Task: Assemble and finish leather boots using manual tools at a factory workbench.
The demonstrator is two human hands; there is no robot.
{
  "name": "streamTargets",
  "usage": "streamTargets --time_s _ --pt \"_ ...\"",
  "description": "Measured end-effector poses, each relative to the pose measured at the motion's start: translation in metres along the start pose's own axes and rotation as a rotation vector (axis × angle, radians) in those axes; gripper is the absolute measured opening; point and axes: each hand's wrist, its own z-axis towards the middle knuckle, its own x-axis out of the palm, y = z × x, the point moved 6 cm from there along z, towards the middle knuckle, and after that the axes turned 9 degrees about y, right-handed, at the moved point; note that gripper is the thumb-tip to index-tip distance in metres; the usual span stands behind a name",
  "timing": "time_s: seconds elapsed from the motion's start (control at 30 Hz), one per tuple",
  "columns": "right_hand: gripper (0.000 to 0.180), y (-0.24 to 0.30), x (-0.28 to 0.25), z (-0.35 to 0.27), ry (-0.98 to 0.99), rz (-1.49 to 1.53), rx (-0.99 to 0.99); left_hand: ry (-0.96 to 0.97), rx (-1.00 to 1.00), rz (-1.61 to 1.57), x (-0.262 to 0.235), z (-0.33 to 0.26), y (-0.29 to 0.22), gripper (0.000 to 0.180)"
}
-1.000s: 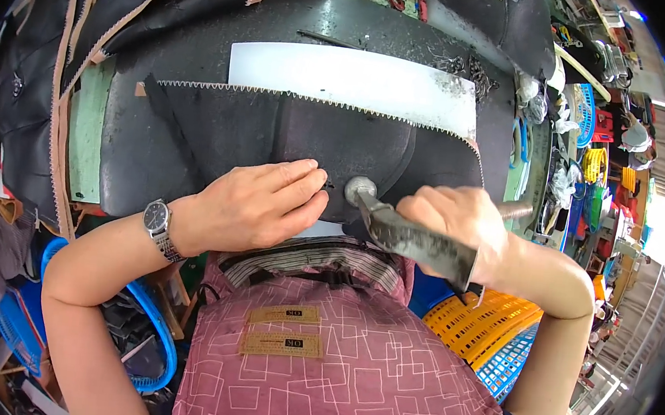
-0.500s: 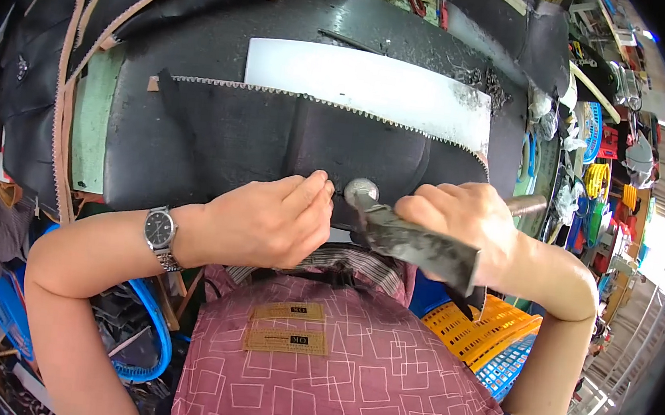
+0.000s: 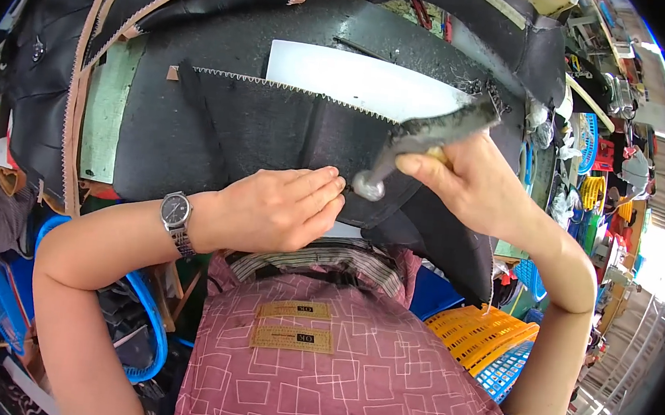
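My right hand (image 3: 472, 173) is wrapped around a hammer (image 3: 440, 134), its round face just beside the fingertips of my left hand (image 3: 280, 206), which are bunched together at the black leather piece (image 3: 269, 121); whether they pinch anything, I cannot tell. The piece lies flat before me on the bench (image 3: 155, 134), its right part draping over the near edge. As far as I can judge, the toothed trim (image 3: 280, 84) along its far side is already on, the patch by my left fingers is being worked, and how much remains I cannot tell. Beyond the piece lies a white sheet (image 3: 353, 73), with dark scraps near its right end. More black leather with tan toothed strips (image 3: 76, 87) is heaped at the left. Below the bench sit an orange basket (image 3: 468, 333) and a blue-rimmed basket (image 3: 159, 343); cluttered shelving runs along the right.
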Motion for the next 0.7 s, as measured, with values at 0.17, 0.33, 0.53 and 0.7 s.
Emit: streamTargets --time_s 0.17,0.33,0.53,0.7 --pt "0.024 0.040 0.013 0.009 0.191 -0.251 -0.176 -0.019 -0.059 -0.122 0.001 -0.002 0.002 0.016" --pt "0.022 0.053 0.024 -0.019 0.188 -0.496 -0.294 -0.057 -0.062 -0.137 -0.003 -0.008 0.006 0.013" --pt "0.024 0.030 0.018 -0.037 -0.133 -0.175 -0.308 -0.065 -0.060 -0.122 0.001 -0.001 0.007 0.013" --pt "0.017 0.001 0.009 -0.061 -0.152 -0.107 0.166 0.053 -0.149 -0.087 -0.009 0.004 -0.002 0.024"
